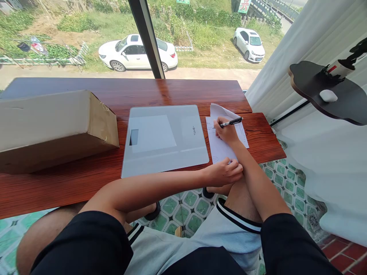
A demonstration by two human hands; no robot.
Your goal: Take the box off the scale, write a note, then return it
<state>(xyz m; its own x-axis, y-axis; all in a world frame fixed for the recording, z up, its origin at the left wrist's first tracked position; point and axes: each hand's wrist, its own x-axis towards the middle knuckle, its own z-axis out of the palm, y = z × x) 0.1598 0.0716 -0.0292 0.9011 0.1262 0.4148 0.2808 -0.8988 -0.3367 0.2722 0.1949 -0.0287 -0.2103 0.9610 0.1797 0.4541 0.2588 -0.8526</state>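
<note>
My right hand (226, 131) is closed around a black pen (234, 122), resting on a white sheet of paper (219, 147) with some handwriting on it. The pen slants up to the right, and its tip is by the left part of the sheet. Behind, the paper's upper part is folded or overlapped by another sheet. My left hand (223, 172) reaches across to the sheet's lower edge, its fingers curled against that edge, close to my right forearm. Left of the paper lies a flat pale grey panel (183, 149) with dark lettering.
A long cardboard box (57, 130) occupies the left of the reddish wooden table (177, 91). At right, a dark wavy-edged shelf (312, 82) carries a white mouse-shaped object (328, 96) before a white curtain (321, 164). Two white cars are outside the window.
</note>
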